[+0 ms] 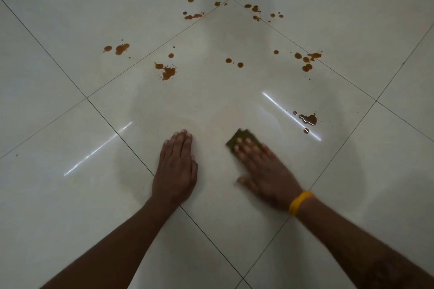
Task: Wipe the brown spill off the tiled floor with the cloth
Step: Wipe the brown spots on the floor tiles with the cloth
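Both hands lie flat: left hand [175, 166] on bare tiled floor [58, 195], right hand [263, 169] pressing the green cloth [239, 138]. Brown spill [308, 119] lies beyond the cloth. Risk: dragging smears spots across grout lines.

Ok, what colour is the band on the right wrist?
Yellow. The wristband shows clearly in the head view.

Indoor room, likely a home: glossy pale tiled floor [70, 30] with dark grout lines [47, 51].
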